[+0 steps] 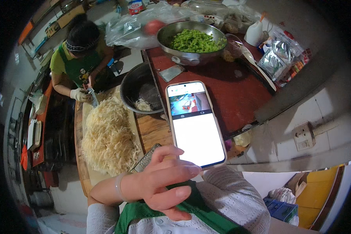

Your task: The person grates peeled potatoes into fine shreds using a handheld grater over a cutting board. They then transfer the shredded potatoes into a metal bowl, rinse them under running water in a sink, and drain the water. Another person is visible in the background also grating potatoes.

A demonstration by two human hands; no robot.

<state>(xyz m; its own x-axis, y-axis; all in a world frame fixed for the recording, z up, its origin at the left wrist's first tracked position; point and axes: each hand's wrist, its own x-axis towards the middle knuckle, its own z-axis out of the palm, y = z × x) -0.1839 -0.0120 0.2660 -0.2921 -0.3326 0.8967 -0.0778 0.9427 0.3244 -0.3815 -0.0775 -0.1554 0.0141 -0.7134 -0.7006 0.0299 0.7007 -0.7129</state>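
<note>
A smartphone (197, 125) in a pale case stands out in front of me, its screen lit. My right hand (202, 173) is nearly hidden behind the phone's lower end; its sleeve leads up there, and the phone appears held by it. My left hand (169, 181), with a translucent bangle at the wrist, reaches from the left, fingers apart and bent, fingertips over or at the phone's lower left edge. Beneath that hand a metal grater (144, 161) partly shows. To its left, a large heap of pale shredded vegetable (109, 137) lies on a cutting board (134, 124).
A co-worker (80, 61) in a green apron, one hand gloved, holds a blade at the heap's far end. Nearby are a dark basin (143, 84) with some shreds, a steel bowl (191, 57) of chopped greens, a flat metal blade (171, 73) and plastic packages (280, 55).
</note>
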